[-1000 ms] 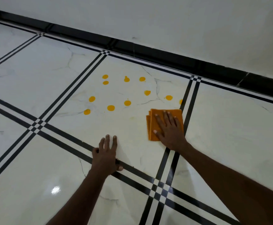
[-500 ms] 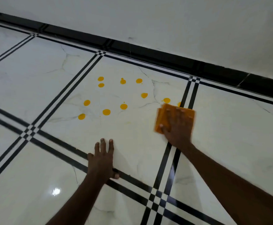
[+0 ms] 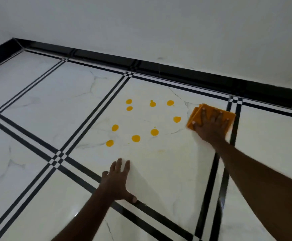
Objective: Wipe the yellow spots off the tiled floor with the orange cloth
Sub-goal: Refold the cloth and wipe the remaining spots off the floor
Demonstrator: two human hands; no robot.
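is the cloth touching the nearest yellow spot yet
Apart: the head view shows bare white tile between the cloth and the nearest spot.

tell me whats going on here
A person is wiping yellow spots off a white tiled floor. The right hand presses a folded orange cloth flat at the right edge of the spots, while the left hand rests open on the floor. Nine spots remain visible.
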